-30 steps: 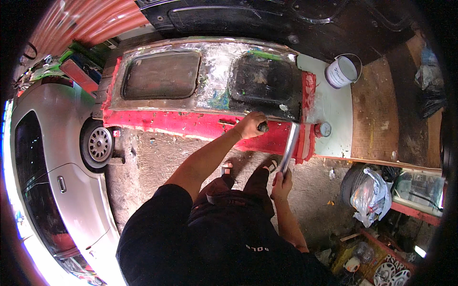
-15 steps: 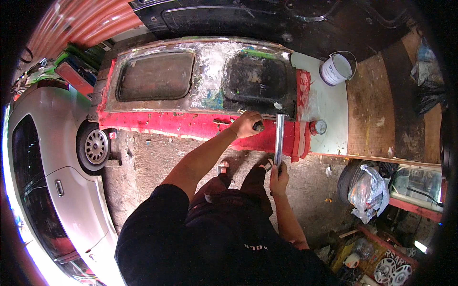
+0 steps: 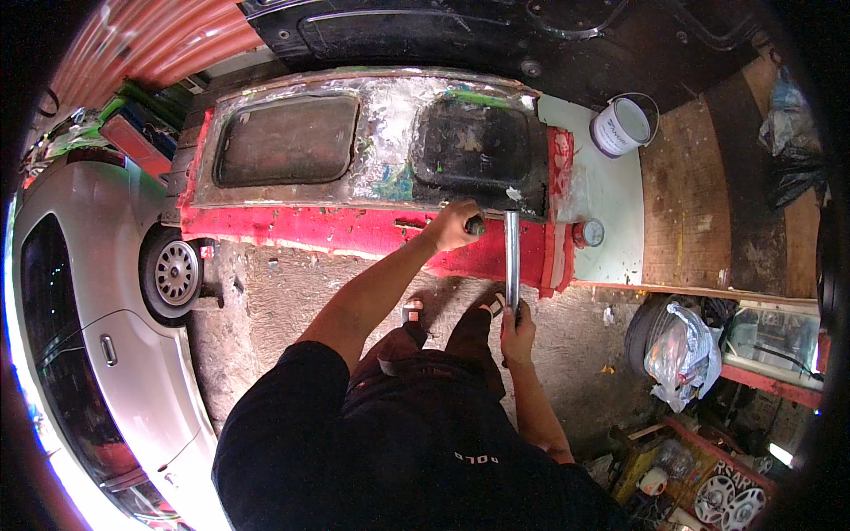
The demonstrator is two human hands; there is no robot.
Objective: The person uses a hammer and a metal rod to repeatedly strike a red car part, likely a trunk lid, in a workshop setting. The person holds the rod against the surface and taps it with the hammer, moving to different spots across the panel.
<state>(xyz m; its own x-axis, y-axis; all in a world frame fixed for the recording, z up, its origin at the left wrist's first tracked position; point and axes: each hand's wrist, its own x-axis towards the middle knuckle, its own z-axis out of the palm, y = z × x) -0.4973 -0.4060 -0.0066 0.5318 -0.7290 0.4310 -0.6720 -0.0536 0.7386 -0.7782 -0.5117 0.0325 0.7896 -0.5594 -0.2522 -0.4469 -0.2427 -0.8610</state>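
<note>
My left hand [image 3: 452, 227] is closed around a tool with a dark, rounded handle end [image 3: 475, 226]; the rest of it is hidden by the fist, so its kind does not show. That fist is at the near edge of a worn, paint-stained panel [image 3: 382, 146] with two rounded recessed areas. In my right hand [image 3: 519, 334] is a shiny metal tube [image 3: 512, 257], gripped at its near end. The tube points away from me, its far end close to the panel's edge. Red cloth [image 3: 319, 228] spreads beneath the panel and hangs over the front.
A white bucket [image 3: 620, 129] with a wire handle and a small can [image 3: 588, 234] stand on the board to the right. On the left is a silver car [image 3: 133, 354]. A plastic bag [image 3: 682, 354], a tyre [image 3: 645, 336] and hubcaps [image 3: 742, 509] lie at the lower right.
The metal tube in my right hand has shifted slightly left, toward my left hand. My left fist has moved a little left and up.
</note>
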